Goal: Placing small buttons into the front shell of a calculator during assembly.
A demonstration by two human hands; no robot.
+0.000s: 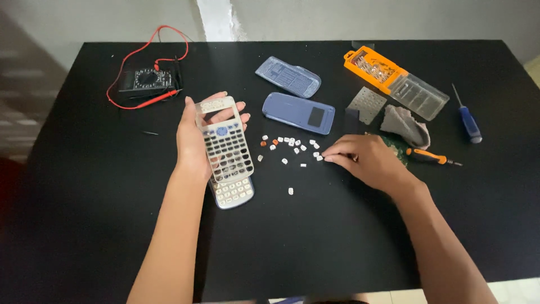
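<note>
My left hand [194, 141] holds up a silver calculator front frame [225, 141], its key holes partly empty. Beneath it on the black table [84, 186] lies a second keypad piece [234, 193] with pale keys. My right hand [365, 159] rests on the table with its fingertips pinched at a small white key [318, 157] at the edge of several scattered loose keys [289, 145], two of them orange-red.
A blue calculator back shell [298, 112] and a blue slide cover [288, 76] lie behind the keys. Far left sits a black multimeter [146, 80] with red leads. At right: an orange bit case [394, 81], grey metal sheet [367, 104], grey cloth [406, 125], blue screwdriver [468, 121], orange-handled screwdriver [430, 157].
</note>
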